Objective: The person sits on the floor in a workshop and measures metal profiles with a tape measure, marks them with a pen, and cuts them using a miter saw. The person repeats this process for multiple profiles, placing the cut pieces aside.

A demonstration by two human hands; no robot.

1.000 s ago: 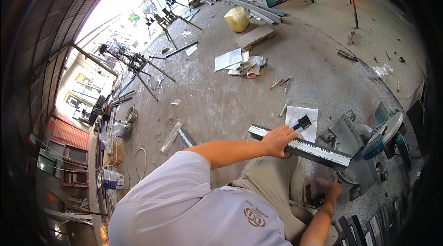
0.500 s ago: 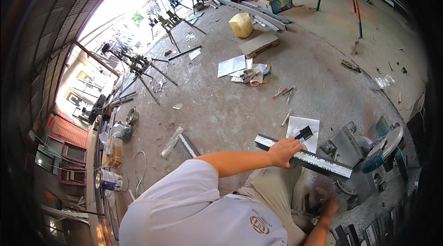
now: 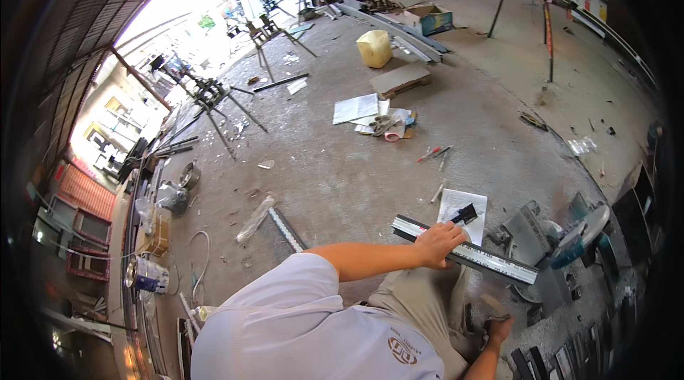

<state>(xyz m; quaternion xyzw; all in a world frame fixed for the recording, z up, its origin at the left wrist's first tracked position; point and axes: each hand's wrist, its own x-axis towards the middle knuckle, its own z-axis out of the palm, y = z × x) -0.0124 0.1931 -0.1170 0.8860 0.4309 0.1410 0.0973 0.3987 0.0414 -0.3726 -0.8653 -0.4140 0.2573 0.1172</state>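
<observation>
My left hand (image 3: 439, 243) is closed over the middle of a long metal profile (image 3: 491, 260) covered with black and white printed film. The profile lies slantwise above my knees, its right end close to a cutting saw (image 3: 577, 237) with a teal guard. Lower down, my right hand (image 3: 499, 328) is curled beside my leg, next to a small tan piece (image 3: 493, 304). What its fingers hold, if anything, I cannot make out. Beyond my left hand, a black piece (image 3: 466, 214) rests over a printed paper sheet (image 3: 476, 200).
Several dark cut profiles (image 3: 563, 360) line the lower right. Another profile (image 3: 287, 229) lies left of my arm beside clear plastic wrap (image 3: 255, 220). Pens (image 3: 432, 154), papers with gloves (image 3: 377, 120), a board (image 3: 401, 79) and a yellow jug (image 3: 374, 49) are farther out.
My right hand, blurred before, now shows more clearly beside a tan piece. My left hand keeps its grip on the profile. The whole view has shifted slightly.
</observation>
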